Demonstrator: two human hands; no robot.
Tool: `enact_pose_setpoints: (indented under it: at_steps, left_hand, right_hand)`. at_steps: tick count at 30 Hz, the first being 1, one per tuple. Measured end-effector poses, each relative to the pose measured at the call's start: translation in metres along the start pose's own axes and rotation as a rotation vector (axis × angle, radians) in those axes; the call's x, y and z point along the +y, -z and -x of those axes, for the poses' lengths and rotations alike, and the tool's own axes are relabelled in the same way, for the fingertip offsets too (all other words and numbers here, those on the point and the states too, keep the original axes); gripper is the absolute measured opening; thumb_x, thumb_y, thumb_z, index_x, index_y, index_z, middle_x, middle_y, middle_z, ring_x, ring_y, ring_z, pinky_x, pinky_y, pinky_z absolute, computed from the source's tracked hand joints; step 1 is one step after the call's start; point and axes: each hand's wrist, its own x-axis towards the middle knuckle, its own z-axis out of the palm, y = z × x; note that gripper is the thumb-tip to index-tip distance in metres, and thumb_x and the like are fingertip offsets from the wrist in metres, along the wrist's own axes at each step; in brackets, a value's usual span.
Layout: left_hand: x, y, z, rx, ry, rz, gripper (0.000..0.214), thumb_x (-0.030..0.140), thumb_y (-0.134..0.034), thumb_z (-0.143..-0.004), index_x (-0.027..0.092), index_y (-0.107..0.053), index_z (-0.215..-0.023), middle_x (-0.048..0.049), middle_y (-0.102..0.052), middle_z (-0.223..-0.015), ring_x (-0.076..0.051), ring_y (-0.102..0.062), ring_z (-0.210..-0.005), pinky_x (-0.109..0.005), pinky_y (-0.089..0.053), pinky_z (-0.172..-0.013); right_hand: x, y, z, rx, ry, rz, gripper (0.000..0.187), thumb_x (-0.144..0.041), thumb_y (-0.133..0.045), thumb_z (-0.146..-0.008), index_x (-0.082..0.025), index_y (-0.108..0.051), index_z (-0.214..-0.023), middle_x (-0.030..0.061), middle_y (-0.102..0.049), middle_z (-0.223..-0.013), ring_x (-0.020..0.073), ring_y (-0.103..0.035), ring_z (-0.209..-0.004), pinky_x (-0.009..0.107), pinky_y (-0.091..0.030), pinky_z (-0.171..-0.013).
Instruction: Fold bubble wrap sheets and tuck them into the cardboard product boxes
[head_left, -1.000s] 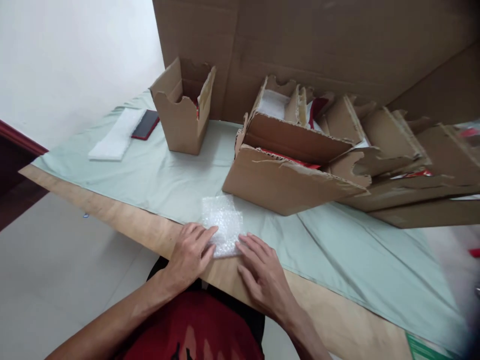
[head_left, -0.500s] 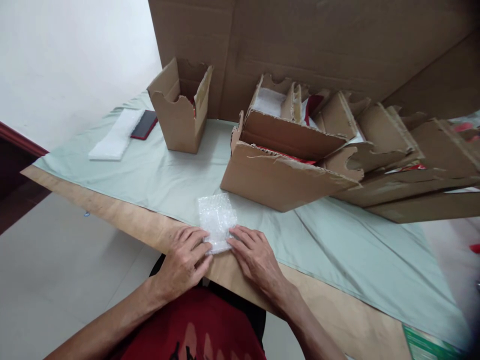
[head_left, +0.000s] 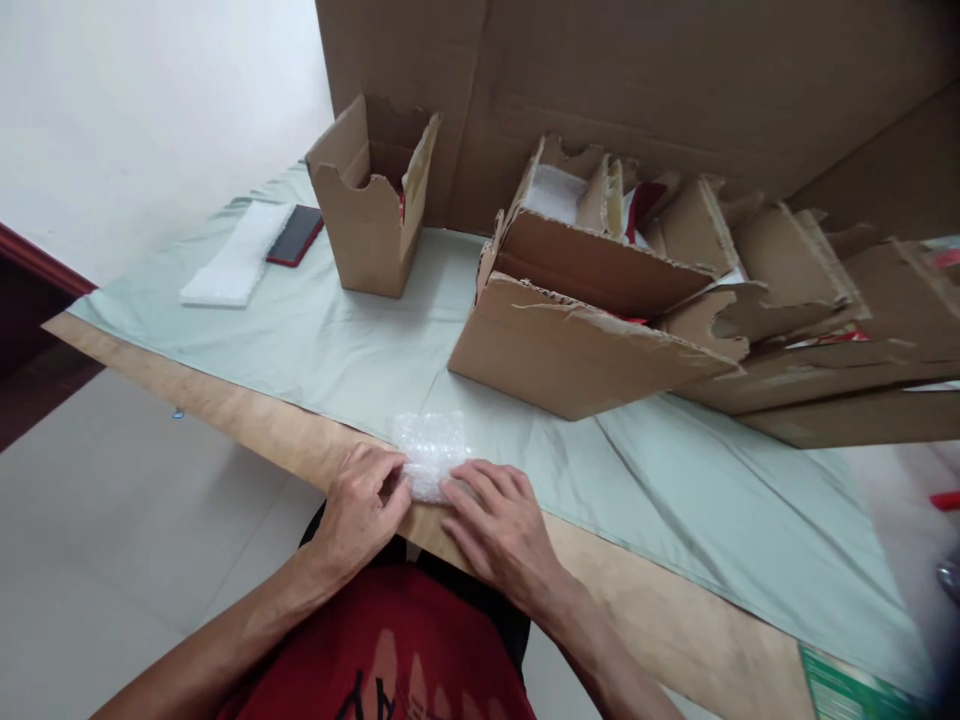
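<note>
A pale green cloth (head_left: pixel 352 370) covers most of a wooden table (head_left: pixel 675 600) in a white-walled room, leaving a bare strip of wood along your side; in front of you, a small sheet of bubble wrap (head_left: pixel 437 440) lies flat across the cloth's near border, clear at its far end and whiter, seemingly layered, at the end closest to you. Your left hand (head_left: pixel 364 500) is at its left edge, forefinger and thumb curled with a narrow space between them, and your right hand (head_left: pixel 499 515) is at the right edge, its fingertips on the plastic; whether either one pinches the wrap, you cannot tell from this view. Just beyond stands a wide cardboard box (head_left: pixel 592 350), open at the top, with a bit of red inside, and more cardboard boxes (head_left: pixel 892 310) crowd behind it and to the right. Farther off to the left, a narrow open box (head_left: pixel 367 240) stands upright, and near it a white padded strip (head_left: pixel 240 255) lies beside a dark, red-edged slab (head_left: pixel 295 236). A tall cardboard panel (head_left: pixel 637 80) rises behind the boxes
</note>
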Motion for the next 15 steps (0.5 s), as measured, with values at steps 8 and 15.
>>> enact_pose_setpoints:
  at_steps: [8,15]
  left_hand:
    - [0.001,0.026,0.012,-0.003,0.356,0.257,0.029,0.036,-0.067,-0.083,0.018,-0.067,-0.106,-0.0054,-0.074,-0.088,-0.021,-0.069,-0.079,-0.037,-0.057,-0.077]
    - [0.011,0.016,0.013,-0.164,0.664,0.989,0.065,0.047,-0.075,-0.084,0.015,-0.056,-0.137,-0.0107,-0.076,-0.113,-0.023,-0.072,-0.101,-0.033,-0.059,-0.088]
  right_hand:
    - [0.005,-0.004,-0.024,0.004,-0.201,-0.223,0.027,-0.022,-0.047,-0.105,-0.023,-0.07,-0.118,0.0069,-0.079,-0.108,0.0237,-0.071,-0.095,0.043,-0.052,-0.09]
    - [-0.019,0.007,-0.021,-0.062,-0.377,-0.57,0.024,-0.03,-0.052,-0.102,-0.025,-0.073,-0.111,0.0041,-0.08,-0.104,0.0217,-0.073,-0.092,0.039,-0.056,-0.089]
